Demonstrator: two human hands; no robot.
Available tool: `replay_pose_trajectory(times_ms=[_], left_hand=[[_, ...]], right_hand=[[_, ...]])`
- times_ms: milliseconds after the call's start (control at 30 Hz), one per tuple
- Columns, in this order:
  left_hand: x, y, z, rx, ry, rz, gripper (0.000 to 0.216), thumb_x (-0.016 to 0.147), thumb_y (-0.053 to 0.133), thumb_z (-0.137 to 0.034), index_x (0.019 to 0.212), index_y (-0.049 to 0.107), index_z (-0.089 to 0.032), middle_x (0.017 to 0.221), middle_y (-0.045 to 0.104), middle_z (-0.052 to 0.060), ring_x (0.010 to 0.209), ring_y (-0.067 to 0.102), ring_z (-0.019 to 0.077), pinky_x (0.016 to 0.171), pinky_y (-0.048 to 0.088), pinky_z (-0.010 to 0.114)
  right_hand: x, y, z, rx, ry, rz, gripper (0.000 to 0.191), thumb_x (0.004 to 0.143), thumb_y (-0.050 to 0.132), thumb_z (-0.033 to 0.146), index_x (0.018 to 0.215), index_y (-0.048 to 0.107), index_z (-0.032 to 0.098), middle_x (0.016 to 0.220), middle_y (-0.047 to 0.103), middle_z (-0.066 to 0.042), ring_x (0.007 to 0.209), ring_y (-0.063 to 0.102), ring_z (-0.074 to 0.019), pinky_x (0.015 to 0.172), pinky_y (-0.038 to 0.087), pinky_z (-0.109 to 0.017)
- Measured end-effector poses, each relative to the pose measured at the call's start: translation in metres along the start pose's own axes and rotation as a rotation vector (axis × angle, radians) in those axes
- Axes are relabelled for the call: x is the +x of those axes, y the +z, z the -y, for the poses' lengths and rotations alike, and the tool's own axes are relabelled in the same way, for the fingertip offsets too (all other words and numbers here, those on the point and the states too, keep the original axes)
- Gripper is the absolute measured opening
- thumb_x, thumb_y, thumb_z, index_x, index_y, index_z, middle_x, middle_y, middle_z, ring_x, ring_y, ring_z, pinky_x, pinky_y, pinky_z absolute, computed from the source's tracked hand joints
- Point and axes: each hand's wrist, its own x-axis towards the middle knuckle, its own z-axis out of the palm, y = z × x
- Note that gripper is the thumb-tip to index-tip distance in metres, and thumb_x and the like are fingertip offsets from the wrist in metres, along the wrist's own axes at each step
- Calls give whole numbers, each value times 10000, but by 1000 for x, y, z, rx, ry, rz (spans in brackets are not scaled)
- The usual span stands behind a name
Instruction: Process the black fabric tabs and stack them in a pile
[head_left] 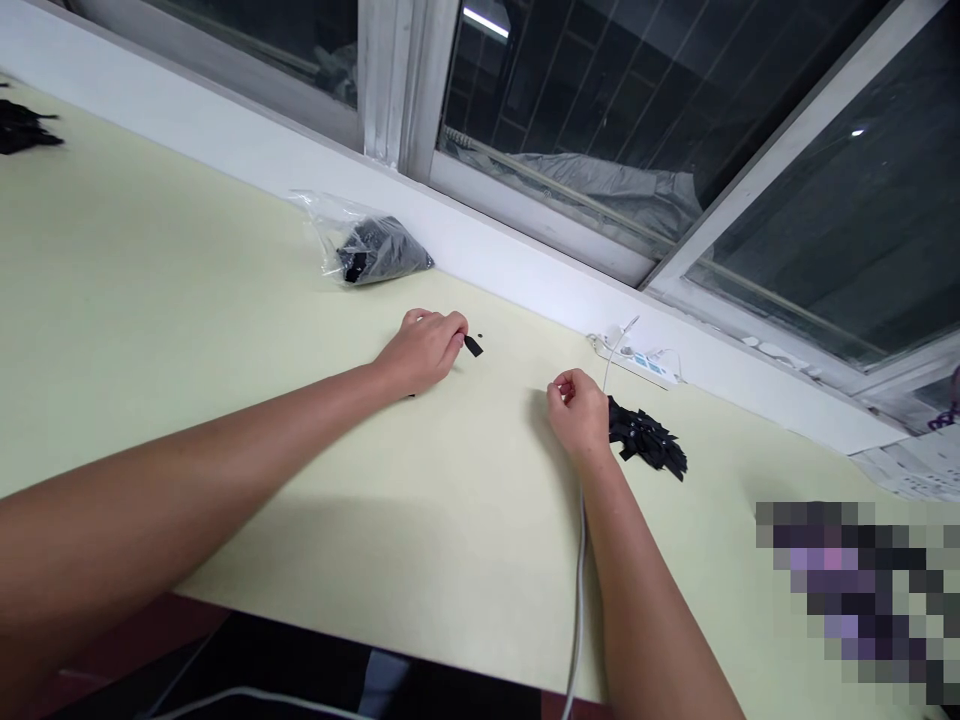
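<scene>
My left hand (426,352) is closed over the table, pinching a small flat black strip (472,346) that sticks out past the fingertips. A tiny dark round piece (480,336) lies on the table just beyond the strip. To the right, my right hand (579,408) is raised a little with curled fingers; thumb and fingertips come together, and whatever they hold, if anything, is hidden. Right behind that hand lies a heap of black strips (649,440), partly covered by it.
A clear plastic bag (382,250) with dark contents rests by the wall. A white power strip (637,362) stands at the back, and a white cable (579,590) runs beside my right forearm. More black pieces (26,128) lie far left. A pixelated patch covers the right.
</scene>
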Motion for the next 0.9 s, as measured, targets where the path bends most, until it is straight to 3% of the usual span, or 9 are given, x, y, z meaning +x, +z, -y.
replay_pose_trajectory(times_ms=[133,233,333,433,600,900], left_hand=[[-3,-2,-13,-142,154,-2,245,992,385,-250,1034,612,-166,1016,643,88,964,588,222,895,440,370],[-10,1,-29,-278,228,69,233,984,440,-245,1034,658,-179,1030,627,71,941,607,182,862,463,314],[-16,6,-41,-370,235,154,215,962,478,-212,1029,681,-185,1023,635,57,907,618,159,834,472,292],[-18,10,-45,-425,191,175,182,937,519,-206,977,695,-186,978,666,43,893,628,156,823,473,290],[-17,8,-50,-534,70,166,156,894,576,-222,997,689,-193,982,714,25,901,647,157,797,483,279],[-16,15,-45,-544,-123,181,182,870,554,-231,997,679,-191,975,728,20,838,653,153,782,494,277]], right_hand=[[-2,2,15,296,84,69,285,857,585,479,952,615,211,912,679,-52,794,601,-188,716,465,-331],[-5,8,32,648,105,262,448,834,637,554,1130,606,219,1109,685,-88,1000,627,-216,790,522,-339],[-9,14,43,849,100,476,456,812,690,557,1112,650,215,1083,705,-77,992,646,-208,833,546,-343],[-11,16,44,870,118,563,407,793,727,543,995,722,189,925,725,-58,850,658,-179,844,549,-348],[-9,15,37,844,185,552,433,699,808,525,953,756,179,838,723,-48,766,644,-164,813,551,-353],[-9,13,38,762,173,542,401,738,750,556,843,680,176,733,637,-13,684,590,-141,720,515,-307]])
